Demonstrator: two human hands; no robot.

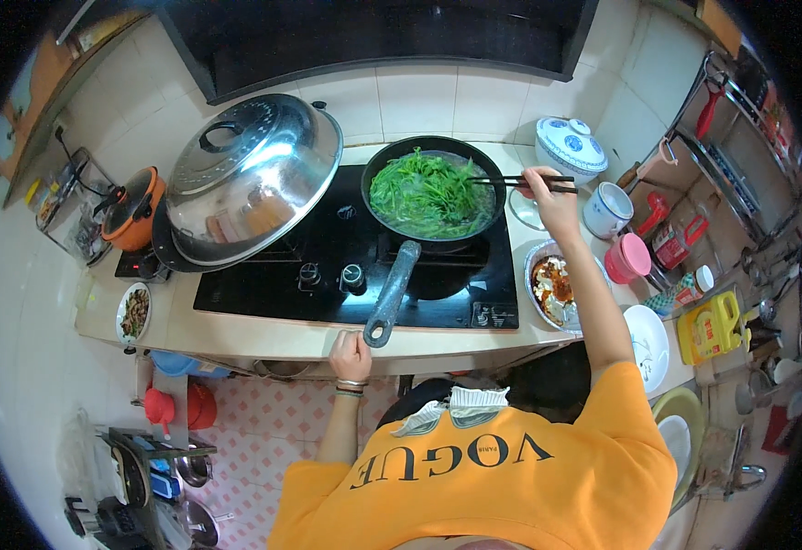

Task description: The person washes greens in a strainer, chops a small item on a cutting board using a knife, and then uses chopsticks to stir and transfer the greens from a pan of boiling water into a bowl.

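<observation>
Leafy greens [428,189] lie in liquid in a dark frying pan [371,218] on the right side of a black glass cooktop [318,275]. My right hand [545,199] holds a pair of dark chopsticks [511,181] from the right, their tips at the greens. My left hand [350,354] is closed in a fist at the counter's front edge, just left of the end of the pan's speckled handle [394,289]. Nothing shows in that fist, and whether it touches the handle is unclear. A large domed steel lid [256,179] covers a dark pan on the left side of the cooktop.
An orange pot [136,230] and an oval dish of food [133,313] stand at left. At right are a foil-lined bowl of food [553,289], a lidded blue-and-white tureen [571,148], a white cup [607,208], a pink container [628,258] and a yellow oil jug [710,328].
</observation>
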